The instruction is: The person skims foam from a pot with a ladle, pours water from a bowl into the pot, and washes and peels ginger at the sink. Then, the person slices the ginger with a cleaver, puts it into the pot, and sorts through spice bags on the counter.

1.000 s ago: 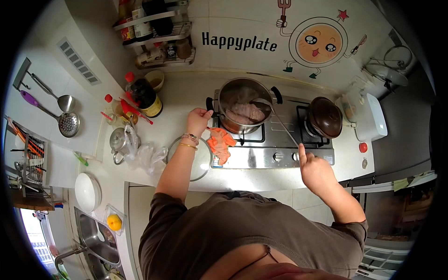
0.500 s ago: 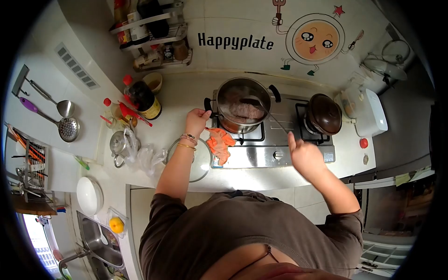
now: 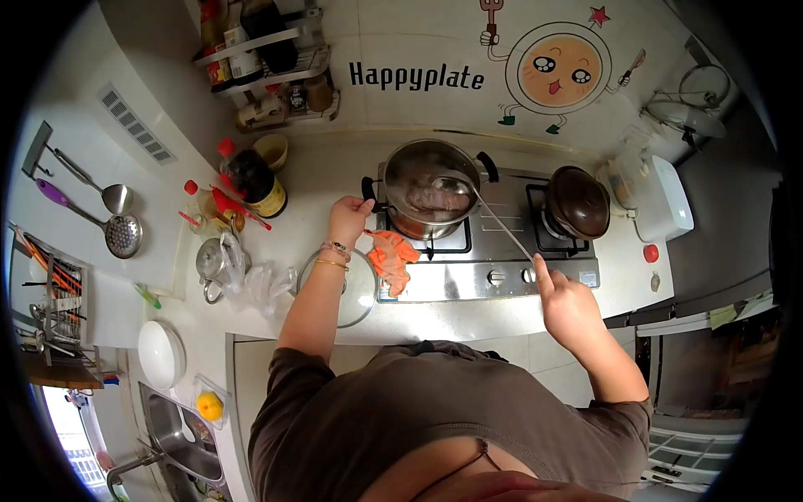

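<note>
A steel pot [image 3: 405, 219] with two black handles stands on the left burner of the stove [image 3: 468, 280]. Dark liquid and a pale brown piece of meat [image 3: 445, 199] are inside it. My left hand [image 3: 350, 219] pinches the pot's left handle, bracelets round its wrist. The fingers of my right hand [image 3: 569, 303] are wrapped round the end of a long-handled ladle [image 3: 505, 227], whose bowl is in the pot over the meat. An orange cloth [image 3: 391, 261] hangs below my left hand, beside the stove's left edge.
A glass lid [image 3: 361, 293] lies under my left forearm. A brown lidded pot [image 3: 577, 203] sits on the right burner. Sauce bottles [image 3: 255, 180], a metal kettle [image 3: 214, 261] and plastic bags [image 3: 261, 289] stand at the left. A white bowl [image 3: 161, 355] is near the sink [image 3: 171, 427].
My right hand moved left, then back right with the ladle. The ladle's bowl shifted within the pot. My left hand stays at the pot's handle. The view has shifted slightly.
</note>
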`<action>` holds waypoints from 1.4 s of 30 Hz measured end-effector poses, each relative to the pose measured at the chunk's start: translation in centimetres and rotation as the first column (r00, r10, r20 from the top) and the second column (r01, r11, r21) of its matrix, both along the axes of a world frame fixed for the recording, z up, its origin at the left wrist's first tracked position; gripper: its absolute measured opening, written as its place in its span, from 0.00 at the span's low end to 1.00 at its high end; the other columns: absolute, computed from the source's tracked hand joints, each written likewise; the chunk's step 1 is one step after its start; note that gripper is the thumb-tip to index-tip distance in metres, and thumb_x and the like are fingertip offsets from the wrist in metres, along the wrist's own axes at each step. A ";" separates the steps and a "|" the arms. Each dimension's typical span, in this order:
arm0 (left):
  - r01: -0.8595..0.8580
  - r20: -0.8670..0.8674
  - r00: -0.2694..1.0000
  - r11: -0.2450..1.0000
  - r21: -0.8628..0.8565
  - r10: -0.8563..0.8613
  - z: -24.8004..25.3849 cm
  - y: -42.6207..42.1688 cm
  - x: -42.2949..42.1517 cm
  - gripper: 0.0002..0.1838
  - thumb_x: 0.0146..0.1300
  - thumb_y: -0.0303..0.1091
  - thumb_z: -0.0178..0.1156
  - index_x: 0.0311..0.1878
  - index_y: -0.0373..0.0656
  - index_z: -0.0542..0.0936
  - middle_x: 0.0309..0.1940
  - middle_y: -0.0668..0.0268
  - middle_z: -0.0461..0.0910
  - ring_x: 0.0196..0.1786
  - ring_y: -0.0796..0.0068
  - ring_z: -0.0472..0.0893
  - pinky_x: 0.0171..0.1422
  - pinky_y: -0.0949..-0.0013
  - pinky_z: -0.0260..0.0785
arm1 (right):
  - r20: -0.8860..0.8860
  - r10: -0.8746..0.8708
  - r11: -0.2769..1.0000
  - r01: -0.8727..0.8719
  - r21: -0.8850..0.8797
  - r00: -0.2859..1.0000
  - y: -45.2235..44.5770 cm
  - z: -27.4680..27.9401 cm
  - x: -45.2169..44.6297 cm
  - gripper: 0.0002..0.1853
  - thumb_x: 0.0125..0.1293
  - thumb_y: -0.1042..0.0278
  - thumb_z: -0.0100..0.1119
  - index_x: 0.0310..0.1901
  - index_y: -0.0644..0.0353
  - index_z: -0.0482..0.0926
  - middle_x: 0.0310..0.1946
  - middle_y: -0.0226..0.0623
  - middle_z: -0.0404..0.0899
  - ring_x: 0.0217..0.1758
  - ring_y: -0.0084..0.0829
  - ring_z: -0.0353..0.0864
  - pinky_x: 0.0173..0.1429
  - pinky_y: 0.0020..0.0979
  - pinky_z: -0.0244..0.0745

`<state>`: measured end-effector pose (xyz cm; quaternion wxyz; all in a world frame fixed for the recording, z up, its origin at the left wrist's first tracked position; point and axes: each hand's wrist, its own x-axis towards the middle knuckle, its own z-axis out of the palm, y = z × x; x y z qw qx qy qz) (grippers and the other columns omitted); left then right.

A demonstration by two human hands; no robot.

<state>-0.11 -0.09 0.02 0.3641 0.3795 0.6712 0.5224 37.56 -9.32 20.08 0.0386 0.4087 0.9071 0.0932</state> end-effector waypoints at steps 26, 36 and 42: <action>0.005 0.019 1.000 1.000 -0.029 -0.004 0.3 0.0 0.0 0.13 0.60 0.35 0.65 0.37 0.33 0.77 0.26 0.66 0.78 0.26 0.80 0.71 0.31 0.76 0.65 | 0.151 0.184 0.965 -0.207 0.160 0.971 12.0 -6.2 -5.5 0.25 0.56 0.74 0.51 0.57 0.73 0.69 0.30 0.48 0.79 0.31 0.40 0.82 0.29 0.34 0.78; -0.015 0.007 1.000 1.000 -0.025 0.016 0.2 0.0 0.2 0.13 0.60 0.35 0.65 0.36 0.33 0.77 0.27 0.66 0.79 0.27 0.80 0.72 0.32 0.76 0.65 | 0.072 0.146 0.953 -0.160 0.258 0.987 5.5 -2.0 -0.2 0.28 0.51 0.73 0.53 0.57 0.69 0.71 0.26 0.39 0.73 0.27 0.33 0.77 0.24 0.30 0.76; -0.004 0.021 1.000 1.000 -0.020 0.004 0.7 -0.2 0.2 0.14 0.60 0.36 0.65 0.37 0.33 0.78 0.26 0.66 0.79 0.27 0.80 0.73 0.32 0.75 0.66 | 0.140 0.114 0.963 -0.144 0.229 0.984 7.1 -4.2 -1.2 0.29 0.51 0.73 0.54 0.58 0.69 0.71 0.27 0.40 0.74 0.27 0.33 0.77 0.25 0.29 0.76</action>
